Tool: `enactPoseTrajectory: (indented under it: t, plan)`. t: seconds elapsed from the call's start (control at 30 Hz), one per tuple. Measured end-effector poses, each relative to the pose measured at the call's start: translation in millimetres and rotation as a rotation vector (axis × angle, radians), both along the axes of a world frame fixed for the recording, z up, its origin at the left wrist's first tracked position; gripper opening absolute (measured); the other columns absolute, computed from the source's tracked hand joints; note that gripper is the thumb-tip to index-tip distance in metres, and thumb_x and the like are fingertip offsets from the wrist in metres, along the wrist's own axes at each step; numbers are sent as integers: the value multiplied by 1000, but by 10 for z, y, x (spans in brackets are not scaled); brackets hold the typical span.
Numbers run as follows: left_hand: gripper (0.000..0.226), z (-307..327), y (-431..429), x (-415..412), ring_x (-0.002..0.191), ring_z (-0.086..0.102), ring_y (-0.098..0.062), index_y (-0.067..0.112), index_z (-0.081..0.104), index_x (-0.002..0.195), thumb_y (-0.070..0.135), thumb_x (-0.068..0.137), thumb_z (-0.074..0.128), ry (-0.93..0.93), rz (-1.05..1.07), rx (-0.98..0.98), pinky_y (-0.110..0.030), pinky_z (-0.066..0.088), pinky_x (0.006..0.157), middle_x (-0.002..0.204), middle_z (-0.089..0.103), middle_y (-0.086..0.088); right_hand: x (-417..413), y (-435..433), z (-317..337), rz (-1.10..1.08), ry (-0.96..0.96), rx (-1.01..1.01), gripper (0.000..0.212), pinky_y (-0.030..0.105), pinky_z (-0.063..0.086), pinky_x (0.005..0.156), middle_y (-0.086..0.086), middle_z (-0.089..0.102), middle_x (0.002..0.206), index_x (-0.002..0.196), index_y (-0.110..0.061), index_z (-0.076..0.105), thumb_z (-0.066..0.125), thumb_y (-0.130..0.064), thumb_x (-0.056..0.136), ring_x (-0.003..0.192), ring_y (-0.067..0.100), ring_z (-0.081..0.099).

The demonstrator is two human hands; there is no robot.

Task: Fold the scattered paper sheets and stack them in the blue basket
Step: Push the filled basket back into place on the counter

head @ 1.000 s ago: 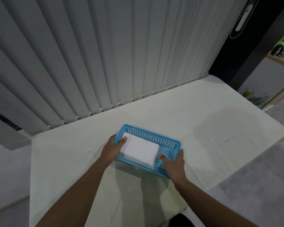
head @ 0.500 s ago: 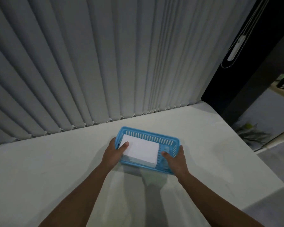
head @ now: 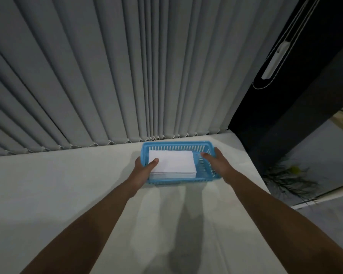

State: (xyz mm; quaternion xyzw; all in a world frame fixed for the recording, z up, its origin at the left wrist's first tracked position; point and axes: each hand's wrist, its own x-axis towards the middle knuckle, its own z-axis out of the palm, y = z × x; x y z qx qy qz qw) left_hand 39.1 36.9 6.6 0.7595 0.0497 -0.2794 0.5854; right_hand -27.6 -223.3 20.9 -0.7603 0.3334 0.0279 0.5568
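Your left hand [head: 142, 167] gripped the blue basket [head: 178, 145] at its 9 o'clock end, thumb on the folded paper stack [head: 172, 164]; your right hand [head: 216, 161] clasped the 3 o'clock end. Since a second earlier, the basket had gone toward the blinds [head: 127, 76] at 12 o'clock, suggesting stacking was finished. No writing was legible.

Probably an office: grey vertical blinds [head: 127, 76] hang behind a plain white table [head: 57, 184].

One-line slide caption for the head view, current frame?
Both hands, left hand and right hand, grip the ends of the blue basket holding a stack of folded paper on the white table.
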Motion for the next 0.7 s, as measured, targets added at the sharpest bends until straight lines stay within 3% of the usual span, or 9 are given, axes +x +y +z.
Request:
enactPoseTrajectory:
  t: [0.07,0.13,0.3,0.43,0.57,0.63,0.7]
  plan:
    - [64,-34,-205,71,109,51,-21,23,29,140,50,89,55,37,33,-24,-37,45,92,131,48,0,149,-248,-32,24,19,15,64,28,43,90,-4,50,131,141,-18,37,62,-45,88,116,19,55]
    - [62,-87,-400,123,108,52,-21,24,29,139,50,89,55,58,46,-34,-37,46,90,127,49,1,249,-440,-52,58,35,4,48,29,48,79,1,59,127,127,-21,47,61,-46,88,103,19,62]
    - [49,-209,-737,196,105,57,-21,25,38,129,48,90,55,109,62,-70,-43,50,95,121,55,1,359,-788,-116,57,56,-44,58,34,43,90,1,50,119,141,-16,36,51,-46,94,101,20,52]
    - [38,-244,-900,221,96,60,-18,28,40,123,43,92,55,140,79,-120,-44,52,93,109,58,3,371,-966,-209,47,60,-17,48,35,44,87,2,54,112,135,-18,43,49,-44,96,96,20,55]
    - [47,-299,-968,220,109,60,-24,25,39,129,41,89,59,149,115,-140,-51,50,98,120,57,0,445,-1060,-319,25,43,-4,32,31,51,73,7,63,117,115,-26,49,51,-48,93,90,20,64]
    - [48,-362,-965,210,112,59,-25,26,37,132,39,90,58,140,123,-130,-51,48,100,123,56,-1,430,-1094,-403,39,44,3,48,34,54,78,6,63,120,122,-25,48,53,-57,87,94,21,65]
    - [49,-367,-960,188,115,58,-26,26,36,135,39,91,57,129,120,-121,-51,47,102,127,56,-3,421,-1146,-480,38,60,-5,80,44,53,92,5,60,130,136,-31,41,56,-74,70,104,24,65]
